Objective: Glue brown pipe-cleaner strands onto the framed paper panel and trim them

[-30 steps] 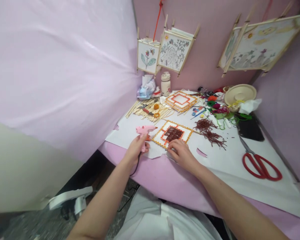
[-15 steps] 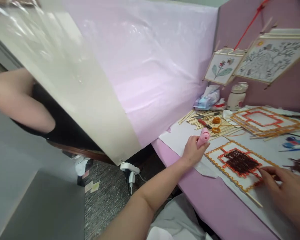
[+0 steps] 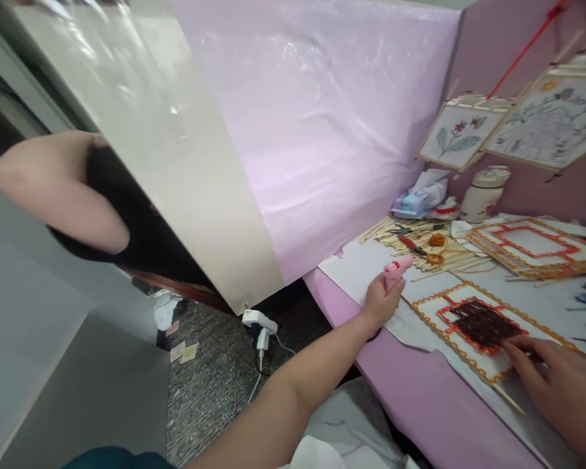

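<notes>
My left hand (image 3: 383,301) is closed around a small pink hot glue gun (image 3: 395,272), which points up and away from me over the white paper. My right hand (image 3: 557,371) rests its fingertips on the lower right edge of a square craft frame (image 3: 483,324). That frame is made of wooden sticks, with orange and yellow trim and dark brown woven yarn at its centre. A loose stick end juts from its near corner.
Bundled wooden sticks (image 3: 410,238) and red-handled pliers (image 3: 413,245) lie beyond my left hand, with a second trimmed frame (image 3: 537,244) at the right. A jar (image 3: 483,203) and hanging pictures (image 3: 459,137) stand behind. Another person's arm (image 3: 58,195) shows far left, beyond a pale panel.
Compared with one second ago, the view has swung left, bringing the floor and another person's arm into sight. My left hand has turned the glue gun's tip upward, and my right hand remains on the frame.
</notes>
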Demonstrator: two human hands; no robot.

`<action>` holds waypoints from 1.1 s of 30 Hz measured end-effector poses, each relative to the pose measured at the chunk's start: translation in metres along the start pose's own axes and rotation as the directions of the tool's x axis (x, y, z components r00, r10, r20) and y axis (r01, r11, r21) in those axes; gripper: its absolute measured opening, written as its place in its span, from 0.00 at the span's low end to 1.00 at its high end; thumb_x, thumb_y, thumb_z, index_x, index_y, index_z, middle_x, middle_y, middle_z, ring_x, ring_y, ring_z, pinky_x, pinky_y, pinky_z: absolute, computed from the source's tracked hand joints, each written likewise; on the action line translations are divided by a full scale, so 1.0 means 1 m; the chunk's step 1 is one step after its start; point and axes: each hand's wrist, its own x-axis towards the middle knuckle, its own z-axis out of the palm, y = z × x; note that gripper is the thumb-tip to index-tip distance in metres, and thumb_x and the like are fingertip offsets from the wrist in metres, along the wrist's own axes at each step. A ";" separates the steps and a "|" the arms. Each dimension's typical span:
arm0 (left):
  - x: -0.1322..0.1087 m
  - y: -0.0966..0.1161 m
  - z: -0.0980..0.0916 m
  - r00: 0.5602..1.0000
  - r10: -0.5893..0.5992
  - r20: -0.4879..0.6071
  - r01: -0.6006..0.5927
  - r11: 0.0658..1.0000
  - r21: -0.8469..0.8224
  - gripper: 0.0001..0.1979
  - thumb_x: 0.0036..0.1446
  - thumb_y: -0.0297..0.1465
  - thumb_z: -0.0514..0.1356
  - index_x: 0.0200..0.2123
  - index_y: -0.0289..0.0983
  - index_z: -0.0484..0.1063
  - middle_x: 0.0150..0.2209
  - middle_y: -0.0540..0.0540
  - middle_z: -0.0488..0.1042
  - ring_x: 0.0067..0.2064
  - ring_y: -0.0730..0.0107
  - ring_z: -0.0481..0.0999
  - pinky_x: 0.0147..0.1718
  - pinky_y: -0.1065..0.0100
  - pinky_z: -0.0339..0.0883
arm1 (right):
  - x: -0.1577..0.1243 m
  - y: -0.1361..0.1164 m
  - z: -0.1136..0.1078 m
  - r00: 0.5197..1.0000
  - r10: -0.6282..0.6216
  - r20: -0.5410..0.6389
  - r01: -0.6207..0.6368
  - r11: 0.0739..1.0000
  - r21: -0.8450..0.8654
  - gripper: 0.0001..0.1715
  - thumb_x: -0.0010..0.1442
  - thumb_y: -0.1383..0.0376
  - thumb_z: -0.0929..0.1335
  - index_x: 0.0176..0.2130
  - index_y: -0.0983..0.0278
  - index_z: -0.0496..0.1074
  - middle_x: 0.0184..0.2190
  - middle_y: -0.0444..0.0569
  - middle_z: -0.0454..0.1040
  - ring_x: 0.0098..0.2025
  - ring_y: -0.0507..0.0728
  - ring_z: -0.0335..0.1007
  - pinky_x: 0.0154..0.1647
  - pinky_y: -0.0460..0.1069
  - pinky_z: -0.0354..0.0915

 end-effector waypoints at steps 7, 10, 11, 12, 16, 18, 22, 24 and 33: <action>0.000 0.018 -0.006 0.977 -0.084 0.196 0.082 0.996 0.021 0.23 0.58 0.50 0.55 0.38 0.33 0.72 0.24 0.51 0.70 0.21 0.73 0.67 0.24 0.70 0.60 | 0.010 -0.056 -0.020 0.967 0.105 0.232 -0.078 0.989 -0.123 0.13 0.63 0.60 0.61 0.32 0.60 0.71 0.33 0.51 0.76 0.39 0.60 0.69 0.42 0.55 0.57; 0.008 0.027 -0.011 0.944 -0.087 0.317 0.073 0.996 0.058 0.23 0.58 0.50 0.56 0.37 0.33 0.71 0.25 0.50 0.72 0.21 0.74 0.67 0.24 0.70 0.61 | 0.015 -0.062 -0.020 0.956 0.174 0.235 -0.138 0.977 -0.159 0.12 0.65 0.63 0.61 0.34 0.61 0.71 0.36 0.50 0.76 0.43 0.60 0.67 0.46 0.55 0.54; 0.009 0.032 -0.012 0.932 -0.088 0.352 0.068 0.995 0.070 0.23 0.58 0.50 0.56 0.36 0.33 0.71 0.26 0.49 0.72 0.20 0.75 0.67 0.23 0.70 0.61 | 0.015 -0.062 -0.020 0.955 0.182 0.234 -0.147 0.976 -0.160 0.11 0.66 0.63 0.61 0.34 0.61 0.70 0.36 0.49 0.75 0.43 0.59 0.67 0.47 0.55 0.53; 0.009 0.037 -0.014 0.918 -0.090 0.387 0.059 0.994 0.093 0.23 0.58 0.49 0.56 0.36 0.33 0.71 0.27 0.49 0.73 0.20 0.75 0.67 0.23 0.70 0.61 | 0.014 -0.062 -0.020 0.955 0.185 0.233 -0.150 0.976 -0.160 0.11 0.66 0.64 0.62 0.34 0.61 0.70 0.36 0.49 0.75 0.43 0.59 0.67 0.47 0.55 0.52; 0.009 0.062 -0.019 0.816 -0.151 0.558 -0.007 0.963 0.270 0.23 0.60 0.50 0.53 0.34 0.34 0.70 0.27 0.49 0.73 0.23 0.72 0.70 0.25 0.69 0.63 | 0.011 -0.061 -0.020 0.957 0.172 0.234 -0.142 0.980 -0.143 0.09 0.67 0.66 0.63 0.34 0.62 0.70 0.35 0.47 0.75 0.42 0.58 0.66 0.47 0.53 0.51; 0.010 0.073 -0.018 0.781 -0.191 0.594 -0.041 0.934 0.355 0.24 0.60 0.51 0.52 0.33 0.35 0.69 0.26 0.49 0.73 0.22 0.71 0.70 0.25 0.68 0.63 | 0.011 -0.061 -0.019 0.958 0.140 0.248 -0.113 0.986 -0.120 0.08 0.67 0.67 0.64 0.34 0.62 0.70 0.36 0.47 0.75 0.43 0.57 0.65 0.47 0.53 0.52; 0.011 0.090 -0.014 0.745 -0.193 0.638 -0.224 0.829 0.512 0.23 0.62 0.50 0.50 0.32 0.36 0.68 0.27 0.48 0.74 0.25 0.67 0.73 0.27 0.67 0.64 | 0.012 -0.062 -0.016 0.954 0.079 0.290 -0.055 0.994 -0.091 0.07 0.66 0.69 0.65 0.35 0.63 0.70 0.36 0.47 0.74 0.42 0.56 0.65 0.46 0.51 0.53; 0.007 0.092 -0.012 0.737 -0.103 0.669 -0.413 0.714 0.565 0.20 0.64 0.46 0.48 0.34 0.37 0.69 0.31 0.46 0.75 0.31 0.63 0.75 0.31 0.65 0.65 | 0.012 -0.062 -0.015 0.953 0.060 0.296 -0.035 0.995 -0.089 0.07 0.66 0.69 0.65 0.35 0.63 0.70 0.36 0.47 0.74 0.41 0.56 0.64 0.45 0.51 0.53; -0.018 0.077 -0.003 0.552 0.025 0.834 -0.816 0.223 0.533 0.08 0.66 0.33 0.51 0.37 0.35 0.67 0.36 0.43 0.71 0.36 0.59 0.74 0.35 0.62 0.68 | 0.011 -0.061 -0.015 0.956 0.013 0.295 0.007 0.998 -0.064 0.08 0.67 0.68 0.64 0.34 0.64 0.69 0.35 0.48 0.72 0.40 0.56 0.63 0.44 0.51 0.54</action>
